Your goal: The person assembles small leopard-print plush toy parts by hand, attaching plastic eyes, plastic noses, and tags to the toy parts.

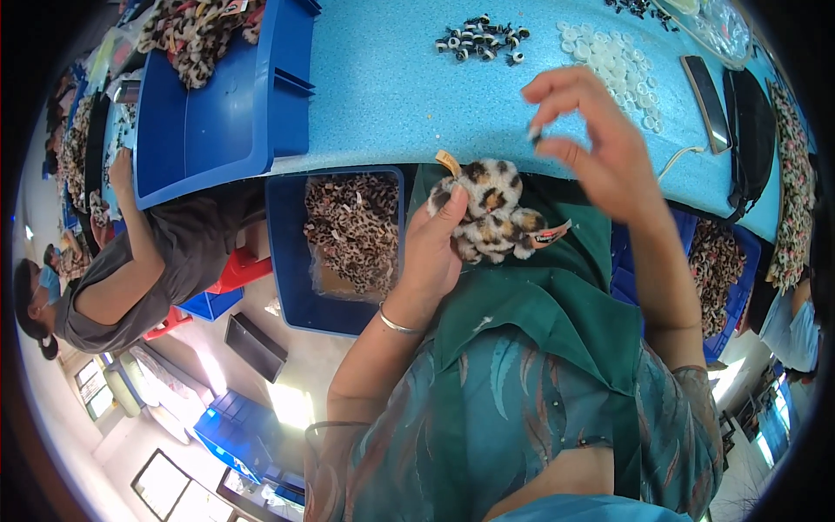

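Observation:
My left hand (432,252) is closed around a small spotted plush animal (492,205), its thumb pressed on the side of the toy. The plush is cream with black and tan spots, and a tag (552,234) sticks out at its right. Up and to the right of it, my right hand (604,143) pinches a small black-and-white toy eye (535,135) between thumb and forefinger, apart from the plush. Beyond that hand, a pile of similar toy eyes (478,39) lies on the blue table (374,96). Translucent white plastic washers (609,61) are spread next to them.
At the left, a blue bin (217,130) on the table holds more spotted plush. Another blue bin (339,317), full of plush pieces, stands below the table edge. A phone (706,104) and a black bag (750,130) lie at the right. A co-worker (113,304) sits at the left.

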Tool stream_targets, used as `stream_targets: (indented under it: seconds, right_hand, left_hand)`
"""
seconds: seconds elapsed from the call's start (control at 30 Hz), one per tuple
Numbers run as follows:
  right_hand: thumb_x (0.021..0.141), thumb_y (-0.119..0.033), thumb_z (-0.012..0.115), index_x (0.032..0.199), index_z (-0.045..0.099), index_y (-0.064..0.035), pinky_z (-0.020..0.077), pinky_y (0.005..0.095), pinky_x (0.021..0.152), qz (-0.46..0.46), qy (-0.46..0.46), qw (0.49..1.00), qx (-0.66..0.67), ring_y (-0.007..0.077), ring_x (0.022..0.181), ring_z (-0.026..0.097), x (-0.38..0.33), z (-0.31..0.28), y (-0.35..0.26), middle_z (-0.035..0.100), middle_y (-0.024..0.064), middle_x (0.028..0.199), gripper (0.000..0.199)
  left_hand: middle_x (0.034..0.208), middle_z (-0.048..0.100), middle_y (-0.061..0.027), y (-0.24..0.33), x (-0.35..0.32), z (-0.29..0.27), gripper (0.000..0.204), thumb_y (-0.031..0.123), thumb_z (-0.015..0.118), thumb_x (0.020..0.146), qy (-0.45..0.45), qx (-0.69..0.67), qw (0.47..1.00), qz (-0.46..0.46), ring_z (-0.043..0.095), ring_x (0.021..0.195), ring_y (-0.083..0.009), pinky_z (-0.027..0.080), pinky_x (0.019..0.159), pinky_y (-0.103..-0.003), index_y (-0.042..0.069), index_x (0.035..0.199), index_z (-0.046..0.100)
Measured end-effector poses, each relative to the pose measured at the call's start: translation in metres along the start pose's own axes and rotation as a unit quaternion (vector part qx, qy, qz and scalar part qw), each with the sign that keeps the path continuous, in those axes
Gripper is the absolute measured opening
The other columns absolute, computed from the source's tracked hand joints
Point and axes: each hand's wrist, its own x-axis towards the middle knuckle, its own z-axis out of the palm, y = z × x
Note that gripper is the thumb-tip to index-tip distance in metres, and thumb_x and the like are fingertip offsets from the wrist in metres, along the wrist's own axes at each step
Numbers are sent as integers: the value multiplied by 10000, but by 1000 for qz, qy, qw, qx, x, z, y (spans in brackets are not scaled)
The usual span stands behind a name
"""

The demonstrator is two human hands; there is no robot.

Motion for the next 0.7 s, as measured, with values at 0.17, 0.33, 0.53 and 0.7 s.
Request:
stream_targets:
  seconds: [0.17, 0.33, 0.53, 0.7]
  right_hand:
    - [772, 27, 665, 937, 579, -36, 439, 334, 903, 83, -25, 980, 180, 285, 1138, 498, -34, 42, -30, 491, 136, 1274, 196]
    - [777, 16, 665, 904, 572, -27, 457, 323, 869, 79, -31, 982, 168, 264, 1097, 511, -43, 42, -24, 488, 130, 1281, 164]
    - [783, 6, 678, 885, 577, -14, 480, 292, 741, 137, -26, 968, 206, 197, 925, 569, -50, 46, -31, 520, 118, 1214, 145]
    - [768, -2, 713, 874, 580, -4, 471, 288, 670, 180, -3, 963, 201, 158, 753, 581, -56, 52, -26, 566, 101, 1090, 170]
  left_hand:
    - [1188, 612, -120, -2, -2, 4, 360, 228, 509, 1005, -3, 15, 1000, 6, 614, 1059, -201, 485, 941, -349, -24, 1262, 511]
    - [1172, 615, -95, -4, -7, 9, 329, 145, 566, 976, 12, 46, 999, 13, 609, 1036, -151, 489, 905, -300, -25, 1252, 509]
    - [1073, 632, -47, -9, -8, 15, 265, 85, 638, 933, 39, 77, 993, 77, 595, 953, -83, 486, 811, -233, 8, 1175, 563]
    - [981, 638, -42, -12, -10, 8, 150, 32, 660, 891, 27, 268, 939, 214, 572, 857, -87, 461, 747, -223, -6, 1029, 615]
